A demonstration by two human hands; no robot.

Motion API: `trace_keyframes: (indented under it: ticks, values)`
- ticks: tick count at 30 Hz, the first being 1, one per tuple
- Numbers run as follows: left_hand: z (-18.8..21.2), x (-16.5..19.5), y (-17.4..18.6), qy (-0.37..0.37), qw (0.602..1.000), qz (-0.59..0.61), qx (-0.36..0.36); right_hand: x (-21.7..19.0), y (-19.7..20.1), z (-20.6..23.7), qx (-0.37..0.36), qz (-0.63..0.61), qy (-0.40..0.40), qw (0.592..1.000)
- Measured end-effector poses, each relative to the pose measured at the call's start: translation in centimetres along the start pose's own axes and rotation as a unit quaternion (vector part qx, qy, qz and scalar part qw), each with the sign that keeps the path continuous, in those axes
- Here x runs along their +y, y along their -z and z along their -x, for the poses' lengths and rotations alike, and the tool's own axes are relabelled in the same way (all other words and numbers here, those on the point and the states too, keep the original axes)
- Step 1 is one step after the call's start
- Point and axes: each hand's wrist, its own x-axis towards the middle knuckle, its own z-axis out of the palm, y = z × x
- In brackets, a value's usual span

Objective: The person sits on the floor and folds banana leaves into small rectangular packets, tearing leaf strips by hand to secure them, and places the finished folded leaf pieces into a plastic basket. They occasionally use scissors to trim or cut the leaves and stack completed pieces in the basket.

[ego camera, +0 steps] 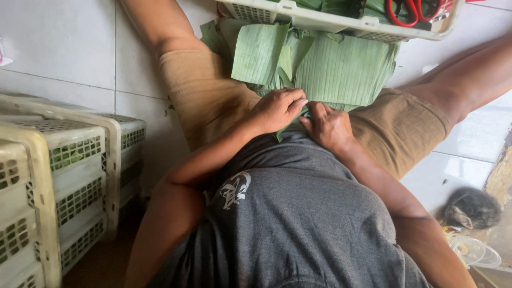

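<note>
A pile of cut green banana leaves [341, 69] lies across my lap, between my knees. My left hand [278, 108] rests on the near edge of the pile with its fingers curled onto a leaf piece. Right beside it, my right hand [329, 127] pinches the same narrow strip of leaf [292, 121] that runs down toward my grey shirt. Both hands meet at the strip and partly hide it.
A cream slotted plastic crate [341, 22] with more leaves and red-handled scissors [413, 12] stands past my knees. Stacked cream crates [74, 170] stand at the left on the white tiled floor. A grey cat [472, 208] lies at the right, by clear plastic lids [474, 252].
</note>
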Motion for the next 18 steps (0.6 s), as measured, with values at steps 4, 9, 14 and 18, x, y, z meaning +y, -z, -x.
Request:
trace_keyframes:
  ticks: [4, 9, 14, 18]
  values:
    - [-0.4, -3.0, -1.0, 0.036, 0.999, 0.038, -0.016, 0.4, -0.8, -0.6, 0.008, -0.055, -0.001, 0.998]
    - [-0.1, -6.5, -2.4, 0.039, 0.987, 0.154, 0.0, 0.8, -0.3, -0.4, -0.006, -0.197, -0.053, 0.979]
    - [1.5, -7.4, 0.4, 0.199, 0.83, 0.52, 0.037, 2.9, -1.1, 0.6, 0.012, -0.287, -0.173, 0.942]
    - [3.6, -7.1, 6.4, 0.253, 0.749, 0.612, 0.021, 4.6, -2.1, 0.0, 0.061, -0.297, -0.197, 0.932]
